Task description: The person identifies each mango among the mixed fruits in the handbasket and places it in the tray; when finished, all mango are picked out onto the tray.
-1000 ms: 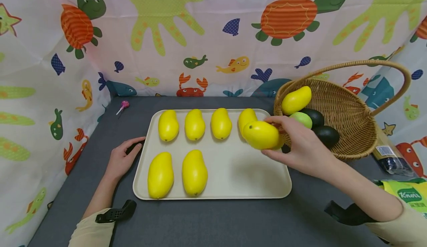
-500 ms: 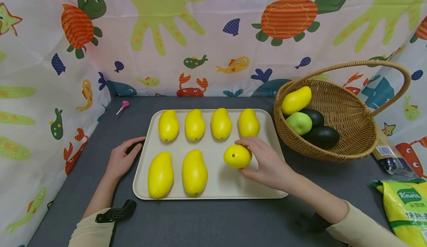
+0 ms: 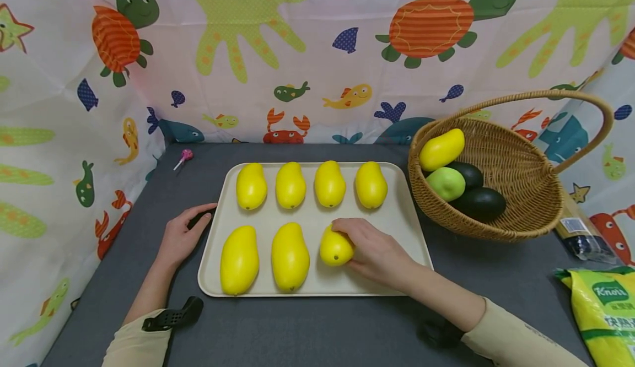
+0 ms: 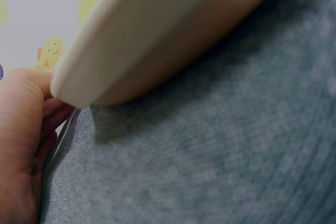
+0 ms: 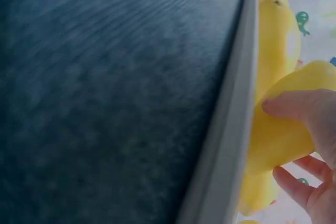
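Observation:
My right hand [image 3: 377,251] grips a yellow mango [image 3: 336,247] by its sides, at the front row of the cream tray [image 3: 382,284]. In the right wrist view the thumb lies across that mango [image 5: 283,129] and the fingers curl round its other side. Two mangoes lie to its left in the front row, the nearer one [image 3: 290,257] close by. Behind them a back row of several mangoes [image 3: 329,184] runs along the tray. My left hand [image 3: 183,235] rests at the tray's left edge, fingertips touching its rim [image 4: 79,85], fingers loosely extended.
At the right stands a wicker basket [image 3: 526,174] holding a mango [image 3: 441,149], a green fruit [image 3: 446,184] and dark avocado-like fruits [image 3: 478,204]. A yellow Knorr bag [image 3: 605,312] and a clear packet [image 3: 585,235] lie beyond. A pink lollipop [image 3: 186,156] is at back left.
My right hand has carried the mango leftward from beside the basket and down to the tray's front row, beside the other two. My left hand has stayed still.

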The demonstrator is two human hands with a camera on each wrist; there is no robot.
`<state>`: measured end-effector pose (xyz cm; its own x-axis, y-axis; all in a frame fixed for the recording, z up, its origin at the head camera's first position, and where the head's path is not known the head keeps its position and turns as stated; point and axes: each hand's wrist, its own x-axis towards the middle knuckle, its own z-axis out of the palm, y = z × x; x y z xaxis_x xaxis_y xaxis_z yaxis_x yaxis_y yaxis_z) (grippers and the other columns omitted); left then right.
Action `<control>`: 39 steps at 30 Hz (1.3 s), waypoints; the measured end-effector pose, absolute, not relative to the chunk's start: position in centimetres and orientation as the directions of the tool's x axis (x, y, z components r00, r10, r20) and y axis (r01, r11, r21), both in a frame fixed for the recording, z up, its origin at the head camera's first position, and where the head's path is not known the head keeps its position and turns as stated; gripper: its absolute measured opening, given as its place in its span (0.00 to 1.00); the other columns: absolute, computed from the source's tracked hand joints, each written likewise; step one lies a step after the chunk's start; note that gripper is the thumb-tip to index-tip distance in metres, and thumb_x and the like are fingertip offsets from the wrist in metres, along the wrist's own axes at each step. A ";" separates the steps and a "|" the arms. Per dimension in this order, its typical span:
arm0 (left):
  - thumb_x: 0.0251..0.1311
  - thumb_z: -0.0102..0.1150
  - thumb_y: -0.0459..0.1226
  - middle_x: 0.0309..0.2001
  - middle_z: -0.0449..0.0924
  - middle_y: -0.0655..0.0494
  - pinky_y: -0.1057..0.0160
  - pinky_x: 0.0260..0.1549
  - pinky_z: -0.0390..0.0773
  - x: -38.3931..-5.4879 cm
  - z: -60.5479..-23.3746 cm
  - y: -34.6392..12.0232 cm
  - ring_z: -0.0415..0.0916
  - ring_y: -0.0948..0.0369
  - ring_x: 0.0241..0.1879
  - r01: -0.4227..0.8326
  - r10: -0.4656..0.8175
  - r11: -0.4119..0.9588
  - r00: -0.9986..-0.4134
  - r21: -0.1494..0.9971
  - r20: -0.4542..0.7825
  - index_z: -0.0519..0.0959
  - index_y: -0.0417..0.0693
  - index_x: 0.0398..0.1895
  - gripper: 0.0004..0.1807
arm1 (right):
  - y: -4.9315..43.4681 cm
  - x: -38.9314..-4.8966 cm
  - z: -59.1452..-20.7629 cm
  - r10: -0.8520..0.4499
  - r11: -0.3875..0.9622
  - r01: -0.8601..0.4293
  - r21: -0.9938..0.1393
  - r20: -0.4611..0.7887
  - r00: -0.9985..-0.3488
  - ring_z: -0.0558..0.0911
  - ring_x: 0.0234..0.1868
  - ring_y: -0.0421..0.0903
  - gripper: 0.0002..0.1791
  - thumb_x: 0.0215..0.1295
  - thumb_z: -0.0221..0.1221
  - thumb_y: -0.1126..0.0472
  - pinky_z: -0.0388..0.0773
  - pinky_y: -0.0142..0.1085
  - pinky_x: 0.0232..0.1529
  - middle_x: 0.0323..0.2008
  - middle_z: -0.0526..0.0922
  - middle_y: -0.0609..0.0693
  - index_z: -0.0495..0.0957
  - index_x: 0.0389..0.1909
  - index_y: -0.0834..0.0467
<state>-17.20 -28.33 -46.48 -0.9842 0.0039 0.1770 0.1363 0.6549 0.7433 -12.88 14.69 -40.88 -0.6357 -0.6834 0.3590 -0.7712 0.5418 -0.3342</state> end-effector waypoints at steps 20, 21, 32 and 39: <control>0.72 0.51 0.45 0.58 0.76 0.44 0.40 0.57 0.66 -17.2 -46.4 -28.4 0.68 0.44 0.61 0.150 0.012 0.640 -0.983 0.754 0.185 0.77 0.48 0.62 0.20 | 16.2 -11.1 -41.4 -0.708 0.500 -0.748 -0.437 0.291 -0.644 0.66 0.67 0.45 0.36 0.52 0.68 0.36 0.69 0.43 0.63 0.66 0.66 0.49 0.71 0.57 0.50; 0.72 0.51 0.46 0.58 0.76 0.44 0.40 0.57 0.66 -17.2 -46.4 -28.4 0.68 0.44 0.61 0.150 0.011 0.639 -0.983 0.754 0.186 0.77 0.48 0.62 0.20 | 16.2 -11.0 -41.4 -0.702 0.499 -0.743 -0.446 0.293 -0.649 0.66 0.67 0.45 0.36 0.52 0.68 0.35 0.69 0.43 0.63 0.66 0.66 0.49 0.71 0.56 0.50; 0.72 0.51 0.47 0.57 0.77 0.45 0.43 0.54 0.69 -17.2 -46.6 -28.6 0.70 0.45 0.59 0.155 0.006 0.653 -0.980 0.741 0.199 0.77 0.49 0.61 0.21 | 15.9 -11.3 -41.7 -0.678 0.447 -0.736 -0.508 0.344 -0.650 0.66 0.67 0.47 0.35 0.51 0.71 0.40 0.65 0.39 0.66 0.66 0.66 0.51 0.70 0.56 0.52; 0.72 0.51 0.47 0.58 0.77 0.45 0.43 0.55 0.69 -17.3 -46.7 -28.6 0.70 0.45 0.59 0.153 0.006 0.652 -0.981 0.743 0.196 0.77 0.49 0.62 0.21 | 15.3 -11.6 -42.0 -0.682 0.421 -0.735 -0.532 0.348 -0.643 0.66 0.67 0.47 0.38 0.52 0.72 0.43 0.69 0.39 0.63 0.66 0.65 0.52 0.68 0.59 0.55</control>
